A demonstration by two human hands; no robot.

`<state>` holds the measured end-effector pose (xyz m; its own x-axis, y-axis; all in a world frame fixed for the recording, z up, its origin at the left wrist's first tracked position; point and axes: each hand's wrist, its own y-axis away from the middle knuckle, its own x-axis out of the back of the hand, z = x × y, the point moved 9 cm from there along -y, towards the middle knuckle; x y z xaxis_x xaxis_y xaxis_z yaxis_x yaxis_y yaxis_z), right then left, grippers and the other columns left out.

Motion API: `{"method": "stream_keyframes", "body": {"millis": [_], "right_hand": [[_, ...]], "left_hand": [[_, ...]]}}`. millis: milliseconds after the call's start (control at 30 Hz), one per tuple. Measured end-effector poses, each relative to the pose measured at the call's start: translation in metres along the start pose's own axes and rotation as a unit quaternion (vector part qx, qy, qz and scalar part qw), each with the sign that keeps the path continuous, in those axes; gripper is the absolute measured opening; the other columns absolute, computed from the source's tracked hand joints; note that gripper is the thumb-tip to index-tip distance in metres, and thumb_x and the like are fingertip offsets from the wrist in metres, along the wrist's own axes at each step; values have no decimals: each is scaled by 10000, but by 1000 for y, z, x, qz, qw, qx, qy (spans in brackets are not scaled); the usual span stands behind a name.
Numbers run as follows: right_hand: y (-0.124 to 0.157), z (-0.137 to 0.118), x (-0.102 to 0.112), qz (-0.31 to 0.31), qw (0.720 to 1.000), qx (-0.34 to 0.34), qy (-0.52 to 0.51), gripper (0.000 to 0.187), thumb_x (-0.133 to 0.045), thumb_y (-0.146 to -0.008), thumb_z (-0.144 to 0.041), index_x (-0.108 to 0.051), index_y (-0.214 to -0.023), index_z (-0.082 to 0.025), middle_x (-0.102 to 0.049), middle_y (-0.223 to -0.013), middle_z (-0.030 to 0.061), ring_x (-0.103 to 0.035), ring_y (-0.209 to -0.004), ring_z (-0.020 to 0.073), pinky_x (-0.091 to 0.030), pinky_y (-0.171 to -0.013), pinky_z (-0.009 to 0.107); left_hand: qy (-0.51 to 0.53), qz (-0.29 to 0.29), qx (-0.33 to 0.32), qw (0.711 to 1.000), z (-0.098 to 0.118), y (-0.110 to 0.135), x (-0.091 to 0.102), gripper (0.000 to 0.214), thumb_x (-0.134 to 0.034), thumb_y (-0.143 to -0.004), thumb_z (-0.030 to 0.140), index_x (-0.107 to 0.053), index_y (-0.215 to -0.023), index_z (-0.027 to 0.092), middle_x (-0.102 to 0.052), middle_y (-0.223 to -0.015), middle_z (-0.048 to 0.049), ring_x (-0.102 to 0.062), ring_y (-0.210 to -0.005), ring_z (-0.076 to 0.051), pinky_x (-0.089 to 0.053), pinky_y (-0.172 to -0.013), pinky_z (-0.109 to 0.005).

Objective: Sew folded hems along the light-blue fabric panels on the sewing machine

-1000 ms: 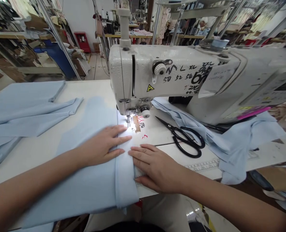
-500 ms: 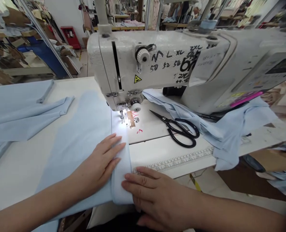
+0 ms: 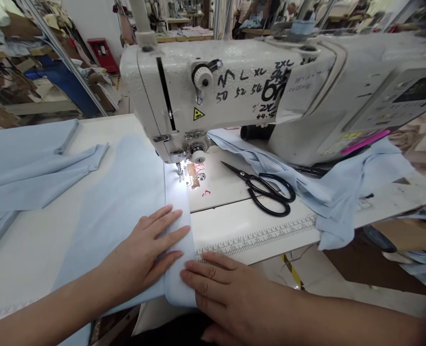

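A light blue cloth (image 3: 126,168) lies on the sewing machine table, with a folded strip (image 3: 178,283) along its right edge running up under the lit presser foot (image 3: 180,172). My left hand (image 3: 151,245) rests flat on the cloth and strip, fingers spread, just in front of the foot. At the near right edge of the strip, my right hand (image 3: 227,288) lays its stretched fingertips on the cloth; the thumb is lower and apart from the other fingers. What is beneath the right fingers is hidden.
Black-handled scissors (image 3: 266,190) lie right of the needle, above a printed ruler scale (image 3: 256,240). The white sewing machine (image 3: 234,86) spans the back. More blue cloth is bunched on the right (image 3: 335,202) and folded on the left (image 3: 29,158).
The view has shifted slightly. My left fingers have spread a little wider and sit slightly lower on the strip. My right hand stays at the cloth's edge.
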<state>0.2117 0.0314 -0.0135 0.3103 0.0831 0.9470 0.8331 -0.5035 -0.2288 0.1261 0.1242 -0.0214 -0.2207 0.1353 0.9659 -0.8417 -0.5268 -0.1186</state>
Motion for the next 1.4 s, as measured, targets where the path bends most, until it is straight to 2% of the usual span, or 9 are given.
{"method": "stream_keyframes", "body": {"millis": [633,833,900,967,1033,1100,1200,1300,1400], "right_hand": [[-27,60,8,19,995,-88,-34,441,-504,-920,-438,-592,-1155,-75,-494,-1377,154,-379,-1323,287,-281,-1122,455],[7,24,6,56,978,-177,-94,364,-560,-864,-444,-624,-1083,-160,-571,-1184,126,-427,-1241,302,-294,-1118,481],[22,3,6,108,974,-176,-96,353,-575,-862,-387,-601,-1144,-175,-600,-1142,113,-464,-1207,291,-324,-1101,491],[35,-12,6,194,959,-170,-115,326,-580,-855,-288,-592,-1160,-173,-633,-1076,103,-519,-1145,269,-411,-1038,464],[51,-10,1,281,918,-215,-177,275,-540,-853,-184,-613,-1118,-179,-658,-993,92,-590,-1020,231,-509,-907,405],[66,9,-22,325,839,-320,-295,234,-512,-871,-184,-636,-1070,-196,-678,-960,84,-631,-914,206,-548,-794,367],[74,32,-75,330,647,-439,-528,258,-625,-828,-372,-658,-1015,-197,-704,-969,80,-657,-890,212,-544,-806,390],[59,31,-107,324,474,-435,-693,390,-780,-655,-461,-676,-904,-179,-702,-893,53,-656,-804,184,-530,-804,373],[46,22,-116,302,419,-430,-741,359,-822,-597,-463,-660,-709,-162,-624,-659,-17,-561,-580,100,-495,-642,270]], "left_hand": [[-32,0,-26,999,-53,-46,11,394,-441,-948,382,-516,-1303,229,-378,-1432,-131,-279,-1359,-322,-322,-1068,-535],[-18,-46,-37,998,6,5,2,747,-584,-819,559,-357,-1427,190,-335,-1481,-172,-319,-1338,-368,-382,-1019,-536],[-26,-69,-49,996,34,30,-9,895,-642,-753,592,-277,-1466,194,-339,-1488,-157,-354,-1320,-361,-404,-1001,-507],[-61,-51,-53,995,53,46,-16,733,-598,-835,442,-297,-1459,201,-422,-1442,-133,-431,-1267,-320,-410,-993,-463],[-86,-5,-55,995,64,53,-18,525,-468,-898,220,-377,-1415,202,-547,-1323,-111,-519,-1165,-267,-407,-985,-423],[-84,44,-65,993,71,54,-17,474,-388,-896,104,-445,-1358,192,-631,-1167,-98,-571,-1053,-236,-412,-966,-405],[-58,93,-84,990,78,49,-9,432,-387,-892,53,-487,-1293,179,-660,-1018,-79,-592,-947,-216,-444,-896,-386],[-41,119,-99,987,83,43,1,390,-416,-878,22,-524,-1221,173,-662,-956,-64,-590,-870,-200,-464,-785,-348],[-37,130,-102,986,88,43,4,329,-437,-883,27,-547,-1161,166,-663,-945,-67,-587,-849,-200,-454,-738,-337]]}}
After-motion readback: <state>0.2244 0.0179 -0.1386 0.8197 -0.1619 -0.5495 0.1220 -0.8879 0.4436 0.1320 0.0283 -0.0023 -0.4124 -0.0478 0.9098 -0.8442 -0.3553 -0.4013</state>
